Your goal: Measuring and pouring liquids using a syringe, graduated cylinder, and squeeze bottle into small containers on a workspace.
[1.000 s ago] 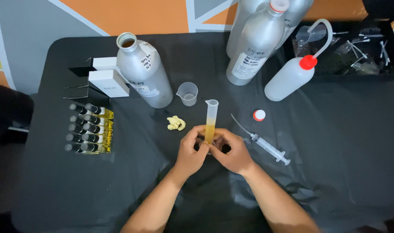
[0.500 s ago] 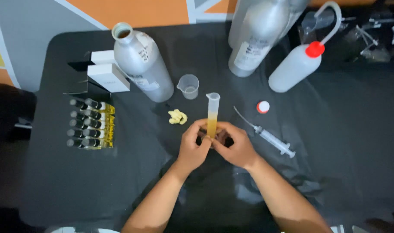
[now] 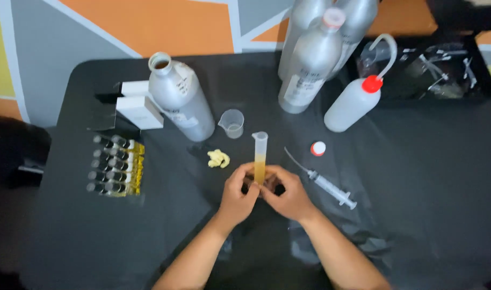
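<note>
A clear plastic measuring cylinder [image 3: 260, 153] stands upright on the black tablecloth [image 3: 417, 177], about half full of amber liquid. My left hand [image 3: 237, 194] and my right hand [image 3: 286, 194] are both closed around its lower part, fingers meeting at the base, which they hide. A syringe [image 3: 325, 184] with a long needle lies just right of my right hand. Left of the cylinder lies a small pale yellow crumpled lump [image 3: 218, 158].
An open aluminium bottle [image 3: 182, 99] leans at the back left, a small clear beaker [image 3: 232, 123] beside it. Capped aluminium bottles [image 3: 310, 59], a white wash bottle [image 3: 353, 102], a red-white cap [image 3: 318, 149], rows of yellow vials [image 3: 116, 165], white boxes [image 3: 141, 107] and a black bin [image 3: 433, 64].
My hands stay on the cylinder's base. The view has shifted, so everything sits a little lower in the frame than half a second ago.
</note>
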